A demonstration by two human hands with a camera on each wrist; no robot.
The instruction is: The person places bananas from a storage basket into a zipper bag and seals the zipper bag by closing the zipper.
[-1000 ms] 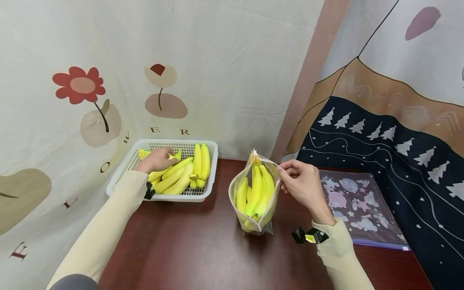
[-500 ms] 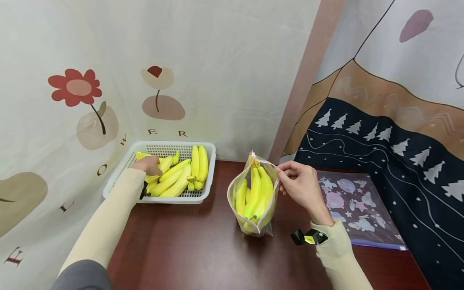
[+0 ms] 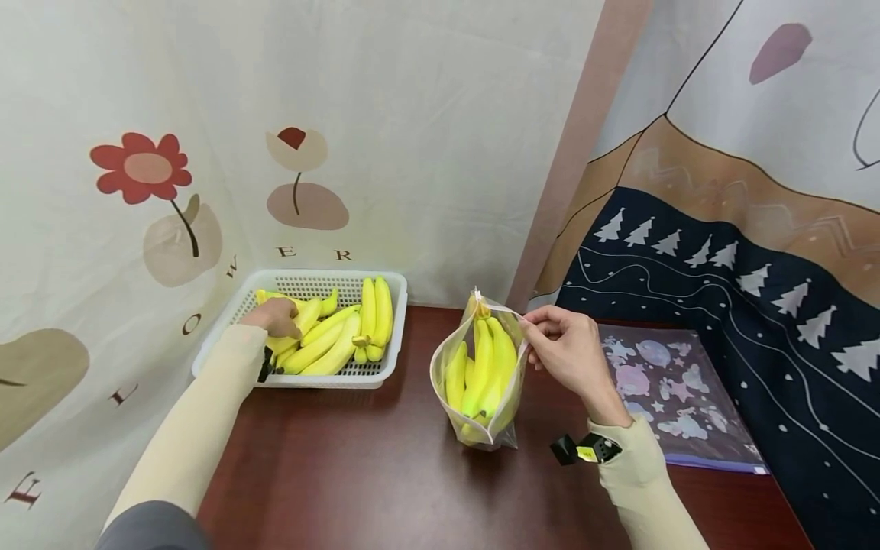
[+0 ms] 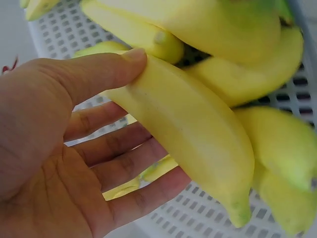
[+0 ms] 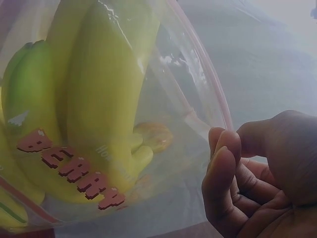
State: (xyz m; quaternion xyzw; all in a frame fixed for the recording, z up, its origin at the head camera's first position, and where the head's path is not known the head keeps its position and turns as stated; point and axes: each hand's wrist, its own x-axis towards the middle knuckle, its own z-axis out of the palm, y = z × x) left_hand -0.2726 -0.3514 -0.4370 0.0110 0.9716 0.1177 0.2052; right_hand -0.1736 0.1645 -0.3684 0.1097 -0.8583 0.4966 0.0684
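In the head view my left hand [image 3: 276, 316] reaches into the left part of a white plastic basket [image 3: 395, 359]. The left wrist view shows its thumb lying on top of a yellow banana [image 4: 198, 124], with the fingers curling underneath. More bananas [image 3: 337, 353] lie around it in the basket. To the right, a clear zip bag [image 5: 218, 94] stands with its mouth spread, several bananas [image 3: 484, 370] upright inside. My right hand [image 3: 565, 347] pinches the pink-edged rim of this bag between thumb and fingertips. Red lettering [image 5: 72, 171] marks the bag's side.
A flat printed zip bag [image 3: 677, 389] with a purple zip edge lies at the right of the dark red table [image 3: 385, 473]. Patterned curtains [image 3: 426, 137] rise right behind and beside the table.
My left hand has shifted left and a little toward me within the basket, onto a banana there. The right hand keeps its pinch on the bag rim. The head view has turned slightly.
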